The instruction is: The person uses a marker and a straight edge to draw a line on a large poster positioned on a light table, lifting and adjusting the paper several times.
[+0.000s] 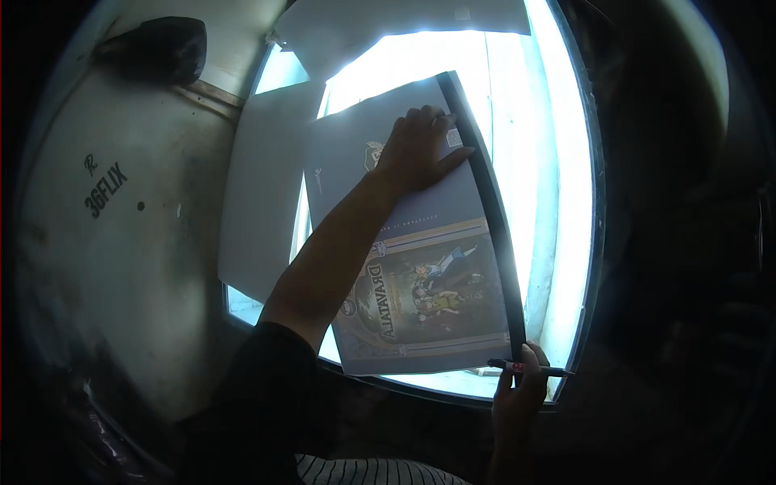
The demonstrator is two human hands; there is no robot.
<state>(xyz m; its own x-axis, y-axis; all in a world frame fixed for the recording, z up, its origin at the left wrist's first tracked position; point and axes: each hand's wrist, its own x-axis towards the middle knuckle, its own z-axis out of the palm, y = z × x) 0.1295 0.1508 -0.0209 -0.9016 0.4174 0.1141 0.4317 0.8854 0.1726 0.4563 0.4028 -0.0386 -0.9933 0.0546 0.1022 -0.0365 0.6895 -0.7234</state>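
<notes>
A large printed sheet (339, 194), its print showing mirrored, lies at a slant over a brightly lit glass panel. Along its right edge runs a long dark strip (495, 222); I cannot tell whether this is a ruler or part of the sheet. My left hand (416, 149) presses down on the upper part of the sheet, thumb spread onto the strip and the other fingers bent near its top end. At the strip's lower end, my right hand (521, 388) grips a dark pen (556, 372) that lies crosswise in the fingers.
Glowing glass (517, 105) in a dark frame (596, 242) surrounds the sheet. A plain pale sheet (267, 178) lies to the left, another (404, 16) at the far edge. Further left is a pale marked board (145, 267) with a dark object (174, 50) on it.
</notes>
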